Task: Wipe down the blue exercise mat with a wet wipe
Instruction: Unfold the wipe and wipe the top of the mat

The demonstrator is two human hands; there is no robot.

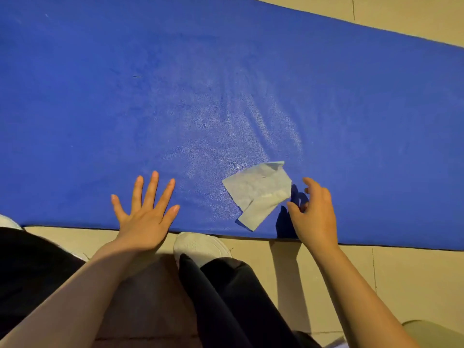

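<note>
mat: blue, damp sheen mid-surface | wipe: pale, creased, lay flat | your left hand: spread flat on mat | your right hand: grip released beside wipe

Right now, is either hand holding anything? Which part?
Nothing held. Wet wipe lies loose on the mat; right hand hovers beside it, left hand flat on the mat.
</note>
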